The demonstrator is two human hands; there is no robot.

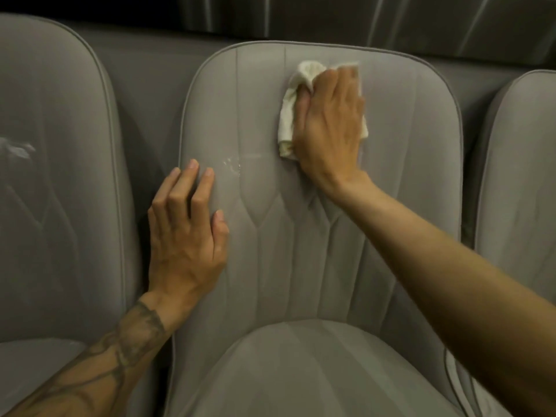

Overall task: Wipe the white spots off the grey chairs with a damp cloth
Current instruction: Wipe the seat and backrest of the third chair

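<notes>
A grey padded chair (400,164) fills the middle of the view, its backrest facing me. My right hand (329,121) presses a crumpled white cloth (288,115) flat against the upper backrest, fingers straight over it. White spots (233,165) show on the backrest just left of the cloth's lower end. My left hand (186,233) rests flat on the backrest's left side, fingers spread, holding nothing. The chair's seat cushion (301,371) lies below.
A second grey chair (60,206) stands to the left with a white smear (18,149) on its backrest. Part of a third grey chair (520,182) is at the right edge. A dark curtain (361,16) hangs behind the row.
</notes>
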